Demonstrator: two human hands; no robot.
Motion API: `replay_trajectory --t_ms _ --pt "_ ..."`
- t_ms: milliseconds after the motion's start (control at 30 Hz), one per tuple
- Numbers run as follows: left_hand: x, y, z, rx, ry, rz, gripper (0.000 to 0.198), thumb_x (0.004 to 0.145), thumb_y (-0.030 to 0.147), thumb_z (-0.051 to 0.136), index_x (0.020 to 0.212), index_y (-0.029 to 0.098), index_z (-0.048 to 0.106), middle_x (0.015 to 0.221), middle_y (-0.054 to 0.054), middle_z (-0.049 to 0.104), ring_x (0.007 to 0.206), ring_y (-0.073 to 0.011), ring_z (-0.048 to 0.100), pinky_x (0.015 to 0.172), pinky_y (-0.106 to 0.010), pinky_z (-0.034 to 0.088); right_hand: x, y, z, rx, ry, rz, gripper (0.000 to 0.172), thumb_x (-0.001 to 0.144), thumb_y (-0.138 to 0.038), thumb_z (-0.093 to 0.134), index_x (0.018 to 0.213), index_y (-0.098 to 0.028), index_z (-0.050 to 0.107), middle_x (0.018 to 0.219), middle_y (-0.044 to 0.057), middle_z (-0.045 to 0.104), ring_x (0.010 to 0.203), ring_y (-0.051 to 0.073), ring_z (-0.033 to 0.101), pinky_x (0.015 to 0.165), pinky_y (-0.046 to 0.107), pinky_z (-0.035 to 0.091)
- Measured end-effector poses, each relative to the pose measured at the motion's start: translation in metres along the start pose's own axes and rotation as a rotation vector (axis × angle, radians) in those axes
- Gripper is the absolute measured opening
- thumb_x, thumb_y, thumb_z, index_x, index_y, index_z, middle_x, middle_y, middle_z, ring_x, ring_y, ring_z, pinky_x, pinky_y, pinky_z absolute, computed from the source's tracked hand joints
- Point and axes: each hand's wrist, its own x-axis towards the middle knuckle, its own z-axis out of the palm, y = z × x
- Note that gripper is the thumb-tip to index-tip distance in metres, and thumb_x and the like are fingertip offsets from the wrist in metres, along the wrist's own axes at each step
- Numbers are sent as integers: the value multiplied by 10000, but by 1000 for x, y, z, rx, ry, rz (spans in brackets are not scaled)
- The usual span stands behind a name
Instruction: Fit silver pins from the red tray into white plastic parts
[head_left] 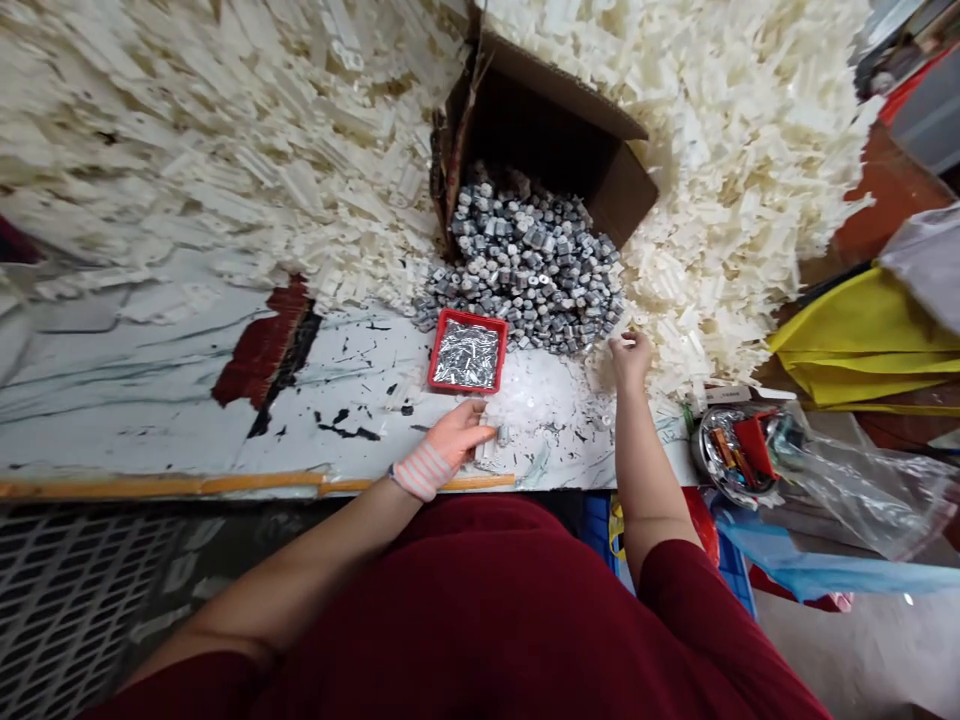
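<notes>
My left hand (444, 448), in a glove with a striped cuff, is closed on a whitish translucent plastic piece (486, 448) above the table's front part. Just beyond it sits a red square tray (433, 362) full of small shiny metal pins (469, 355). My bare right hand (631, 358) has its fingers pinched together at the right edge of a heap of small grey and white cylindrical parts (536, 270). Something whitish shows at its fingertips, too small to name. Pale plastic pieces (697, 320) lie beside that hand.
A cardboard box (630, 195) lies on its side, with the grey parts spilling out. Large heaps of pale plastic pieces (300, 170) flank it. At right stand a round metal container (709, 460) of odds and ends, a clear plastic bag (870, 490) and yellow material (862, 335).
</notes>
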Motion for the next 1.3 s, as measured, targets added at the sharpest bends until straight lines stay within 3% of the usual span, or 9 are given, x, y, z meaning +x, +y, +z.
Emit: replay_trajectory --t_ms 167,467,567,667,733,867,933,1033,1300 --pt "3 1 -2 -75 8 -1 499 578 279 711 1014 152 503 705 26 583 600 -114 553 515 -209 386 -11 -2 3 -192 91 -184 227 805 -286 505 988 -187 597 1043 101 594 870 199 551 809 348 446" --pt "0 2 -6 -52 -21 19 409 667 260 668 1032 157 516 674 42 562 541 -90 521 484 -199 377 -9 -11 -2 -238 10 -113 325 792 -248 502 1102 -175 563 921 69 623 847 211 557 839 383 444" --pt "1 3 -5 -64 -15 35 415 662 256 673 1031 156 513 693 35 577 541 -88 529 486 -199 389 -6 -7 -11 -83 116 -89 291 779 -229 483 1051 -163 560 903 63 607 854 193 561 851 371 460" --pt "1 5 -4 -70 13 30 418 656 264 681 1015 157 497 690 33 578 536 -90 531 474 -198 396 -20 -8 -20 303 220 27 253 777 -255 496 1019 -185 519 889 30 566 790 148 568 723 301 509" --pt "3 5 -4 -47 24 29 414 667 283 685 1011 162 487 658 47 552 509 -83 513 449 -191 384 -47 -18 -23 603 50 139 273 755 -305 576 1006 -226 502 844 -15 544 687 113 561 587 240 507" --pt "6 4 -4 34 46 57 423 685 311 694 1020 171 477 650 63 525 487 -75 503 435 -186 399 -128 -54 -21 878 -714 342 373 644 -335 778 934 -245 560 694 -61 537 525 88 525 443 209 507" --pt "6 4 -3 66 60 65 436 692 319 694 1039 173 473 666 54 554 490 -86 526 446 -199 426 -161 -69 -18 915 -937 410 379 634 -346 811 919 -231 590 681 -60 551 511 83 536 431 208 525" --pt "3 7 -3 99 78 76 463 690 317 704 1068 173 478 678 34 602 515 -112 577 470 -214 453 -185 -78 -12 924 -1041 450 379 631 -344 827 909 -215 603 684 -58 577 533 86 578 430 195 535" --pt "-4 7 -7 233 113 116 346 703 230 656 1014 182 513 653 23 636 492 -127 589 469 -220 444 -190 -74 -5 859 -1026 474 391 615 -336 837 884 -206 585 659 -63 593 529 99 610 382 177 501"
